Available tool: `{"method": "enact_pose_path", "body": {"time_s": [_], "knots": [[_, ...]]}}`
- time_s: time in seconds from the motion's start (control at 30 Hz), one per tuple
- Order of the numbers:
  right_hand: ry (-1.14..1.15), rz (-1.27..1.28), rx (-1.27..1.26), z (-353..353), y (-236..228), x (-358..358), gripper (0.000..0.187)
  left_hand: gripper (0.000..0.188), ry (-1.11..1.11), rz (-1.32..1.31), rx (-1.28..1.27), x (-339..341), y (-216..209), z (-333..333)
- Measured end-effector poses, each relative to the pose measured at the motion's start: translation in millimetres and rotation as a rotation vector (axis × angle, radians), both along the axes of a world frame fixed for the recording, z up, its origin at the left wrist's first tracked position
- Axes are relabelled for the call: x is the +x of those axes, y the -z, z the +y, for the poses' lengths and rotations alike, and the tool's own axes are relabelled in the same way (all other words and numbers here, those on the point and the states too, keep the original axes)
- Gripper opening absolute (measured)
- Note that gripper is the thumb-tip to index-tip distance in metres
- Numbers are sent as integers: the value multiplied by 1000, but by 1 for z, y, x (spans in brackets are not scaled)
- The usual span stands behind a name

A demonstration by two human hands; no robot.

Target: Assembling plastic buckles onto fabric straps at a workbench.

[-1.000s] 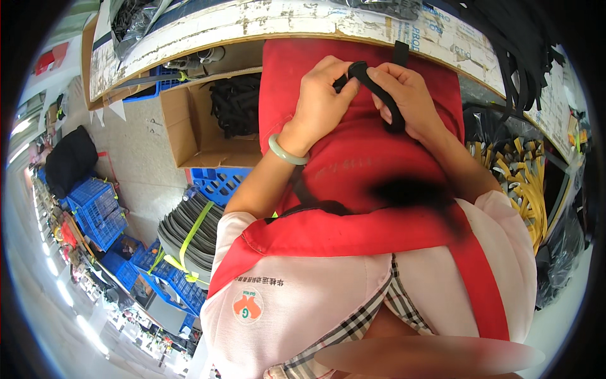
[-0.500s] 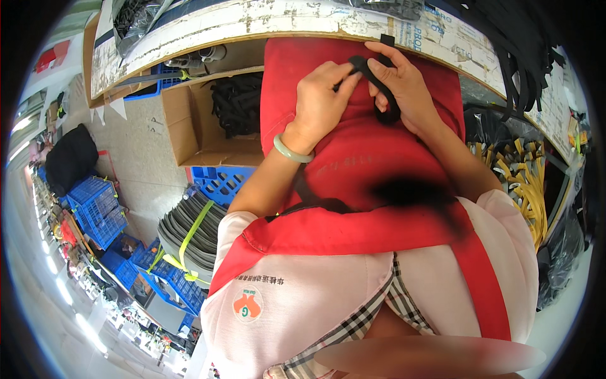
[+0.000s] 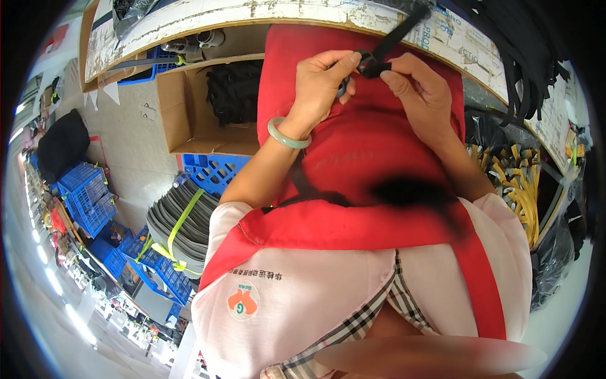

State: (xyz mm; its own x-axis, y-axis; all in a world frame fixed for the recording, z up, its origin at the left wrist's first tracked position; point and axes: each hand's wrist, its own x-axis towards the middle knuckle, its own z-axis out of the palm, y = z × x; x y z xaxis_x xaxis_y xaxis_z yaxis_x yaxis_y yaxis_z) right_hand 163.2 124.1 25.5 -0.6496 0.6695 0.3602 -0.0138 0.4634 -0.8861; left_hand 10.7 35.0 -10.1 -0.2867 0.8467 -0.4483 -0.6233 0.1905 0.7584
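Observation:
Over the red apron on my lap, both hands work on one black webbing strap. My left hand is closed around it where it bends into a small dark loop; whether a buckle sits there I cannot tell. A short end beside that loop is pinched between the thumb and fingers of my right hand. The strap's longer free end rises to the upper right, across the table edge. A pale green bangle circles my left wrist.
A worn white table curves across the front. Black straps hang over its right side, above yellow strips. To my left stand an open cardboard box with black straps inside, a coiled grey bundle and blue crates.
The strap's hanging loop below my right hand is gone, and a long end now points to the upper right. My right hand has shifted right and down, pinching a short end.

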Motion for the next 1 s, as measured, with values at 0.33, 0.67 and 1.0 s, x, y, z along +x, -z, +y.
{"method": "enact_pose_path", "body": {"time_s": [0.33,0.67,1.0], "knots": [[-57,-392,-815,2,11,-3,26,16,-51,365,147,3,-5,-5],[-127,-242,-1100,5,20,-10,24,13,-11,376,200,-7,1,-11],[-289,-248,-1050,15,34,-28,19,21,210,537,-74,-107,-60,-105]]}}
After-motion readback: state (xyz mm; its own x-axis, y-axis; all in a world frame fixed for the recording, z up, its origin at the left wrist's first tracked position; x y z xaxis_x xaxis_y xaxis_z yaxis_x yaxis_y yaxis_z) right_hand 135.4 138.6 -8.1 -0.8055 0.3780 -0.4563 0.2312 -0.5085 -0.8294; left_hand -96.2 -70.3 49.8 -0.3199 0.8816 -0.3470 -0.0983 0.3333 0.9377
